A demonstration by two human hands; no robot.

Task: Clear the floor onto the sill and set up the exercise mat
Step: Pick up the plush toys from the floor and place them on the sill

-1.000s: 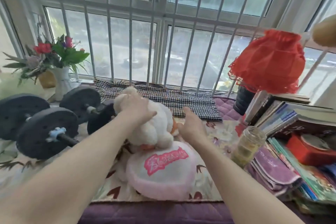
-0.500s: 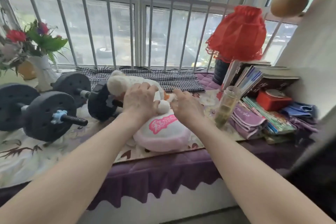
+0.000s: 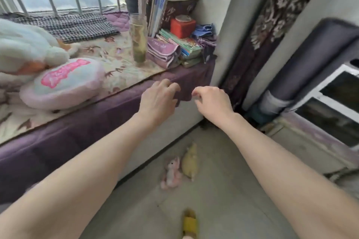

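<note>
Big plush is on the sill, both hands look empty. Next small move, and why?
Probably reach down for the pink toy and yellow toy lying side by side on the floor below the sill. Left hand and right hand hover empty at the sill edge, fingers loosely curled, so both are free. The rolled mat leaning in the corner can likely wait until the floor is clear.

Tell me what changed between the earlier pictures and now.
Both hands let go of the white plush toy. The left hand and right hand now hang empty, fingers loosely curled, off the sill's purple edge. The view swung right and down, showing small toys on the floor. The plush, the jar and the books stayed on the sill.
</note>
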